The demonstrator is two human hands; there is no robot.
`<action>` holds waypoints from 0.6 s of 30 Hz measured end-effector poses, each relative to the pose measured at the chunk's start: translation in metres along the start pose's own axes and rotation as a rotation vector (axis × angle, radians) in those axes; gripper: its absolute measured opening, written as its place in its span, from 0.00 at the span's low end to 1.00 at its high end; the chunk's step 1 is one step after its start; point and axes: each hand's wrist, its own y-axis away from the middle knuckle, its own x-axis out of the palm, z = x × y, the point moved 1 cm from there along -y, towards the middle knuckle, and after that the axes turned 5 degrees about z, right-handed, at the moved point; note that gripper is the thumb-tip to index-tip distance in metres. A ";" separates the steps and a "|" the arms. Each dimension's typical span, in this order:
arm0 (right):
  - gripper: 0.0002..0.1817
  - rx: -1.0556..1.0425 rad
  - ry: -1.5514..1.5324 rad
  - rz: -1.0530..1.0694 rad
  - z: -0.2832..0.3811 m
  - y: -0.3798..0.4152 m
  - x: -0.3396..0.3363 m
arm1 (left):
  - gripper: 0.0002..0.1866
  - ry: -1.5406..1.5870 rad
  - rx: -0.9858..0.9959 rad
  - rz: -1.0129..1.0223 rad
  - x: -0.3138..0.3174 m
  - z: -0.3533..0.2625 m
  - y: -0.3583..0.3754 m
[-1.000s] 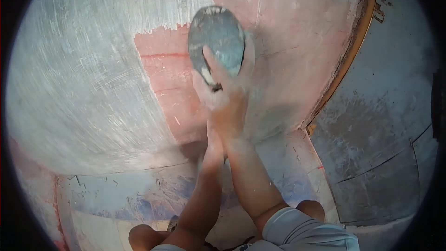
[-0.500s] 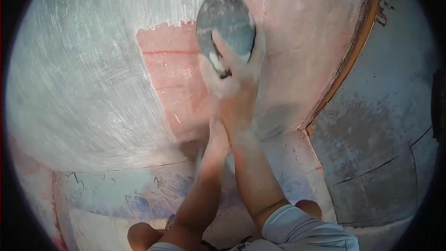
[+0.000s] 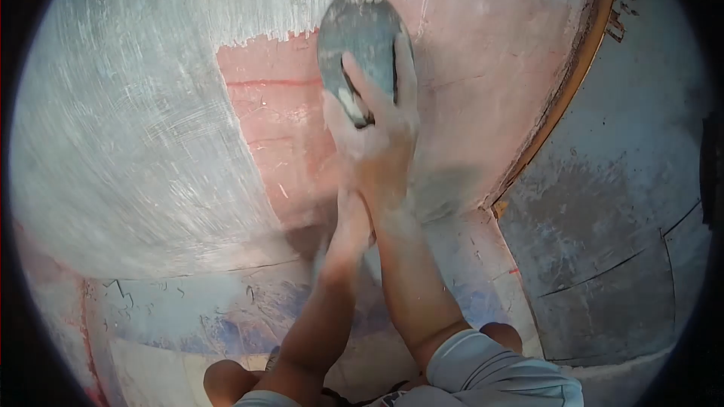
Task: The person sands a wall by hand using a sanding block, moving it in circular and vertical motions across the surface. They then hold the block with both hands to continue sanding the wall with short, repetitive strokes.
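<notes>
An oval grey-green pad, worn pale at its top edge, lies against the pink and whitish curved surface. My right hand grips its lower end. Its fingers stretch up over the pad and the thumb lies along the left side. Whitish dust covers the skin. My left hand meets the right wrist from below and to the left. Its fingers are hidden there, so I cannot see what they hold.
Streaky whitish coating covers the surface's left side. An orange-brown edge strip curves along the right. Beyond it lies a grey, stained panel. A dusty, blue-smeared ledge runs below, near my knees.
The pad and my right hand have shifted slightly downward. A right finger along the pad's right side shows more clearly. My left hand stays at the right wrist.
</notes>
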 end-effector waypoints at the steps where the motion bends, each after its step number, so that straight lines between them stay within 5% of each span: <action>1: 0.26 0.005 0.003 0.002 -0.003 -0.003 0.001 | 0.26 0.147 -0.122 -0.074 0.025 -0.025 0.003; 2: 0.25 -0.056 0.049 -0.012 -0.006 -0.006 0.002 | 0.26 0.149 -0.127 -0.077 -0.003 -0.008 -0.003; 4: 0.25 -0.115 0.099 -0.023 -0.005 -0.002 0.000 | 0.32 0.471 -0.022 0.228 -0.078 0.036 -0.021; 5: 0.25 -0.041 0.067 0.011 -0.003 0.008 -0.003 | 0.32 0.472 -0.025 0.228 -0.069 0.045 -0.013; 7: 0.25 0.022 0.029 0.044 -0.004 0.026 -0.007 | 0.26 -0.101 0.103 -0.069 -0.043 0.061 0.009; 10: 0.25 0.013 0.081 0.065 -0.006 0.039 -0.010 | 0.26 0.027 0.055 0.080 -0.028 0.030 0.031; 17: 0.25 -0.115 0.048 -0.034 -0.005 -0.001 0.001 | 0.27 0.208 -0.181 0.016 -0.044 0.046 -0.008; 18: 0.26 -0.128 0.066 -0.033 -0.004 -0.002 0.002 | 0.27 0.452 -0.186 0.113 -0.052 0.051 -0.008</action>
